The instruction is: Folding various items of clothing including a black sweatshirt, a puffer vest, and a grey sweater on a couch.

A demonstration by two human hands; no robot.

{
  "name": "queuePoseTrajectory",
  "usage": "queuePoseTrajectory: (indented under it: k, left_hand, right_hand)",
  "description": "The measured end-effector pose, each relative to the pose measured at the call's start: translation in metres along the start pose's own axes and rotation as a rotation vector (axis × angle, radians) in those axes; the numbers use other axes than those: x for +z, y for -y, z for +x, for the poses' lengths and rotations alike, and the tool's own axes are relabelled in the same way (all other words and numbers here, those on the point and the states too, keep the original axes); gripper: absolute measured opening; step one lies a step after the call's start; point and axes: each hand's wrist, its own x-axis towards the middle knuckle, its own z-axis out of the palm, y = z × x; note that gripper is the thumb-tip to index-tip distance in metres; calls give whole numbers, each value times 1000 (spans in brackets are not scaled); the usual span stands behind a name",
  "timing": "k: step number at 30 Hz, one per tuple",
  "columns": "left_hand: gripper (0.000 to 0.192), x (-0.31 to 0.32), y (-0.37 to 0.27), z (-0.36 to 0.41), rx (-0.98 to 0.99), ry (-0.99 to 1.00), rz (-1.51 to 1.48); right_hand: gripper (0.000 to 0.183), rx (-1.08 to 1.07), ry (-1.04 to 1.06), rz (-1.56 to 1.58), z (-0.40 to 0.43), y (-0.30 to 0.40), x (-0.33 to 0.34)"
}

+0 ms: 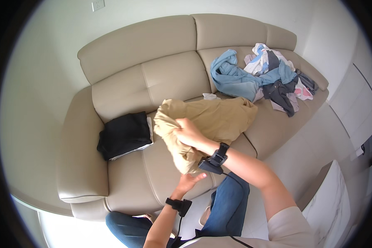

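A khaki cloth garment (pixel 214 116), probably trousers, lies bunched at its left end and spread out to the right over the sofa seat. My right hand (pixel 187 133) grips a fold of it near the bunched end. Just below the garment's lower edge is my left hand (pixel 187 183), its thumb held apart and its fingertips hidden by the cloth. To the left, a folded black garment (pixel 125 133) rests on a white folded one (pixel 151 128), beside the sofa arm.
The beige leather sofa (pixel 124 192) curves along the wall. A loose clothes heap on its right side includes a light blue denim garment (pixel 232 77) and a dark grey garment (pixel 279 93). Behind the khaki cloth lies a small white cloth (pixel 210 96). A marble-patterned table (pixel 327 198) stands at right.
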Motion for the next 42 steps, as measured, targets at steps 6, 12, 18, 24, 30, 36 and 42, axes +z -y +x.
queuePoseTrajectory:
  k: [6,12,18,24,30,36,42]
  left_hand:
    - [34,-50,56,-36,27,-500,-64]
    - [53,-71,11,-31,-204,-332,-152]
    - [51,-50,-47,-1,-127,-273,-91]
    - [41,-97,-65,58,109,-587,-278]
    - [12,-154,-194,56,794,-1029,362]
    - [17,-165,-178,-60,755,-788,977]
    - [27,-171,-54,-153,-122,-37,869]
  right_hand:
    - [12,-58,178,240,-1,60,93]
    - [16,-115,114,469,3,135,48]
    - [28,-270,60,292,-43,225,-41]
    - [29,-477,-119,183,-28,217,-107]
    - [26,-420,-329,331,-23,144,-244]
    - [31,349,-331,684,-126,22,-195]
    - [33,803,10,531,-202,-125,-129]
